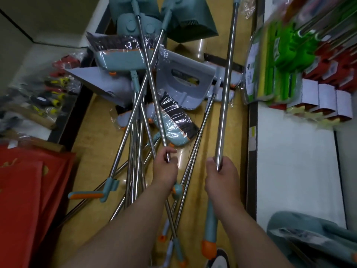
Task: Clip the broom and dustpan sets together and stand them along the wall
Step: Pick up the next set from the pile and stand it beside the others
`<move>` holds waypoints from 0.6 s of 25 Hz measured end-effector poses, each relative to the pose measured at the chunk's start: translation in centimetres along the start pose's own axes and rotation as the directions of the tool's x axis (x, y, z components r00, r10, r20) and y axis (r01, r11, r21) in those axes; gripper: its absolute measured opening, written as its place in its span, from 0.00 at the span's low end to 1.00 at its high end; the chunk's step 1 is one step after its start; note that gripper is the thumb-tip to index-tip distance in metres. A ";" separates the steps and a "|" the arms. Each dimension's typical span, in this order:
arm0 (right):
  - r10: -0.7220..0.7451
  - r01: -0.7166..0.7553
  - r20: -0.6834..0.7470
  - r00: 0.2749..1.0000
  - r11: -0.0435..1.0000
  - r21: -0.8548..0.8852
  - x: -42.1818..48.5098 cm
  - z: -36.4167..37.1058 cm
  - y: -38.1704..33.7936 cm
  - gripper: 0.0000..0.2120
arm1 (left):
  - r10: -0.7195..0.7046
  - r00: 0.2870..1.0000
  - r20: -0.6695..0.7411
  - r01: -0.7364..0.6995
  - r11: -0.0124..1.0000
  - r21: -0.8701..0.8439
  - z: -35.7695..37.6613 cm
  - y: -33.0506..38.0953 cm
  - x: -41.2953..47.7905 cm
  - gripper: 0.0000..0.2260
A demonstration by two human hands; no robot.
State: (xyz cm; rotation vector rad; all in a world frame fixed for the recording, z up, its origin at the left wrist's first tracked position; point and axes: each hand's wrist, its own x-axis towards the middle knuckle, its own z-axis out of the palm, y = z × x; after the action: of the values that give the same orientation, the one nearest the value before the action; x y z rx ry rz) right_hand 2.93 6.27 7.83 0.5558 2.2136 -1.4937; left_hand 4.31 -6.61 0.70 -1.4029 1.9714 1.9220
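A tangled pile of teal brooms and dustpans with steel poles [135, 120] lies on the yellow floor between shelves. My left hand [166, 167] grips one steel pole [148, 74] that runs up to a teal dustpan [133, 26] at the far end. My right hand [222, 175] holds a second steel pole [228, 70], nearly upright, whose teal and orange grip [209, 235] shows below my wrist. A grey dustpan [183, 82] and plastic-wrapped broom heads [173, 120] lie in the middle of the pile.
A white shelf [293, 161] on the right carries green and red packaged goods [289, 60]. On the left are a shelf of small tools [48, 93] and red bags [25, 200]. Another teal dustpan set [313, 235] sits at the lower right.
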 end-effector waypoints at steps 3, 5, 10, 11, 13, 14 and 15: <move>0.051 -0.053 0.055 0.997 0.998 0.037 -2.4 -1.6 -1.9 0.09 | 0.171 0.984 0.044 -0.173 0.984 0.043 -1.9 4.8 -1.5 0.11; 0.067 -0.070 0.069 0.995 0.996 0.046 -4.7 -1.8 -4.8 0.09 | 0.221 0.974 0.051 -0.223 0.974 0.042 -3.6 9.6 -2.9 0.09; 0.035 -0.039 0.063 0.997 0.997 0.067 -9.7 -1.7 -14.0 0.10 | 0.285 0.958 0.044 -0.283 0.958 -0.037 -9.2 21.7 -7.9 0.12; 0.024 -0.030 0.071 0.997 0.996 0.081 -11.0 -2.2 -16.5 0.10 | 0.276 0.959 0.058 -0.272 0.960 -0.066 -10.7 24.3 -9.2 0.12; 0.023 -0.037 0.104 0.994 0.990 0.134 -13.2 -3.8 -21.8 0.10 | 0.261 0.962 0.085 -0.250 0.961 -0.119 -13.6 29.9 -12.0 0.12; 0.020 -0.038 0.129 0.992 0.989 0.141 -14.5 -4.7 -24.2 0.09 | 0.249 0.962 0.107 -0.234 0.962 -0.142 -15.2 32.7 -13.6 0.11; 0.010 -0.032 0.145 0.989 0.988 0.150 -16.1 -5.7 -26.8 0.09 | 0.232 0.964 0.127 -0.207 0.961 -0.182 -16.9 35.7 -15.6 0.10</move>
State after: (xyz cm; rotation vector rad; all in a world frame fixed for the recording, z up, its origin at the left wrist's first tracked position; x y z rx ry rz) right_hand 1.32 0.79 39.08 0.4999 1.9916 -1.6467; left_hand 0.60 -18.47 41.25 -1.0713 2.0124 2.2612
